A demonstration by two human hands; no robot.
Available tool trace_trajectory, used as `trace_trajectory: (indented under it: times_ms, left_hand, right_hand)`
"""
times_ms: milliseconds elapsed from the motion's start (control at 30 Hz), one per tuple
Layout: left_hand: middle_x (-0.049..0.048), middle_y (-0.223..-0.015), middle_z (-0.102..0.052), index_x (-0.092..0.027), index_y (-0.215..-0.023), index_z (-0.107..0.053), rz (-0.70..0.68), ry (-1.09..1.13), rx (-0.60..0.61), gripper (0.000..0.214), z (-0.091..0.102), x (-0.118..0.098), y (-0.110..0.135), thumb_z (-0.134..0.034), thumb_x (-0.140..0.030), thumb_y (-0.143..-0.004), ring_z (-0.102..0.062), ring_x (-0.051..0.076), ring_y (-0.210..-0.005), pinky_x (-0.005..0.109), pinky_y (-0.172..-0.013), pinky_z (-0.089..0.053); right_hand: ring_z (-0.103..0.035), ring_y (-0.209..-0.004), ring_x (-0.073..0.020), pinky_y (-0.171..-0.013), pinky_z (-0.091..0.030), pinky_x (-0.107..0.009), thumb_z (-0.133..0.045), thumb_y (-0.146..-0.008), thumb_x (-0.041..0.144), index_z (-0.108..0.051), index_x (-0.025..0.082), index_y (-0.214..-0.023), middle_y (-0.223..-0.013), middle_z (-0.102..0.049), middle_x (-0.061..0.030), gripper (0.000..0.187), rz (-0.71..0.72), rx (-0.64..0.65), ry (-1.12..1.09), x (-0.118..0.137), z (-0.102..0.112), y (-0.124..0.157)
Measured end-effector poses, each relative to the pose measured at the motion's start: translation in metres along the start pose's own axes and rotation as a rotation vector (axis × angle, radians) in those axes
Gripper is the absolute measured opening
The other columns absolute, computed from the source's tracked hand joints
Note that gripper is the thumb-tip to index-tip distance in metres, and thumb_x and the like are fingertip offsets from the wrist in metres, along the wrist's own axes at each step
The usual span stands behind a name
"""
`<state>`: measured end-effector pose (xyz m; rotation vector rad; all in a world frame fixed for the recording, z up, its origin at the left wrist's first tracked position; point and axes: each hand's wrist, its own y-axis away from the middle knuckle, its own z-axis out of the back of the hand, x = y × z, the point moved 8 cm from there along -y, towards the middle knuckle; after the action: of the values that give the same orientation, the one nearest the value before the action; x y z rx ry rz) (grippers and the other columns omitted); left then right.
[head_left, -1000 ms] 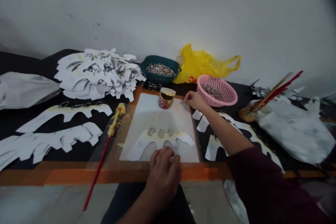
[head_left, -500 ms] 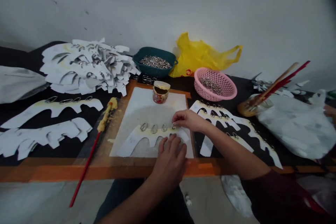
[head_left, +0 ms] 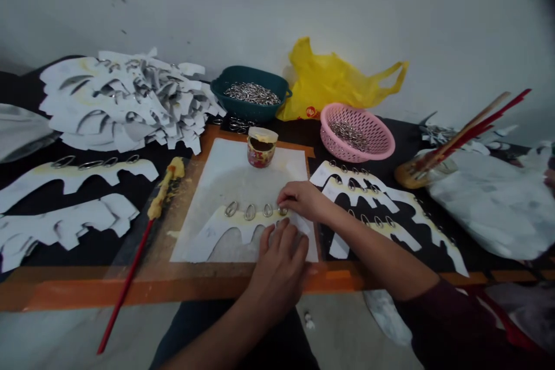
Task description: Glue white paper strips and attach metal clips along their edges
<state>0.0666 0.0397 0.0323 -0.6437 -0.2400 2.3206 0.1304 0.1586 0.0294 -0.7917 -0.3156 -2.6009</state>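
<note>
A white cut-out strip [head_left: 217,230] with a wavy lower edge and a yellowish glued band lies on a white sheet [head_left: 191,245] in front of me. Along its upper edge stand several oval metal rings [head_left: 250,211]. At the right end of the row, the thumb and fingertips of my right hand [head_left: 303,199] pinch one metal ring [head_left: 282,211] against the glued band. My left hand [head_left: 280,266] rests with fingers apart on the strip's right part, just below that ring, and hides some of it.
Behind the sheet stand a glue tub [head_left: 261,153], a green basin of rings [head_left: 243,108], a pink basket [head_left: 377,133] and a yellow bag [head_left: 329,87]. A glue-coated red stick [head_left: 134,269], stacked strips [head_left: 130,98] and ringed strips [head_left: 368,202] flank it. A jar [head_left: 416,173] holds sticks.
The view has shifted slightly, so the items on the left sit farther left. My right hand stays at the last ring, and my left hand keeps its place on the strip.
</note>
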Motion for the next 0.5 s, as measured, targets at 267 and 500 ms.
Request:
trace_trajectory:
  times_ms: [267,500]
  left_hand:
    - [0.0161,-0.120,-0.051,-0.016,-0.115,-0.052,0.031,-0.039,0.021,0.051,-0.004,0.004,-0.008,-0.061,-0.049,-0.076,-0.039,0.033,-0.124,0.053,-0.103,-0.025]
    - [0.0164,-0.123,-0.050,-0.017,-0.125,-0.047,0.038,-0.086,0.047,0.063,-0.004,0.006,-0.011,-0.056,-0.056,-0.077,-0.042,0.032,-0.122,0.054,-0.104,-0.022]
  right_hand:
    - [-0.058,-0.073,-0.0119,-0.070,-0.042,-0.022,-0.065,-0.074,0.008,-0.069,0.016,-0.077,-0.076,-0.065,-0.0024,0.008,0.029,-0.036,-0.011,-0.004,-0.002,0.002]
    - [-0.054,-0.066,-0.0103,-0.064,-0.040,-0.021,-0.065,-0.073,0.008,-0.065,0.016,-0.076,-0.070,-0.061,0.0004,0.008,0.010,-0.065,-0.046,-0.004,-0.001,0.004]
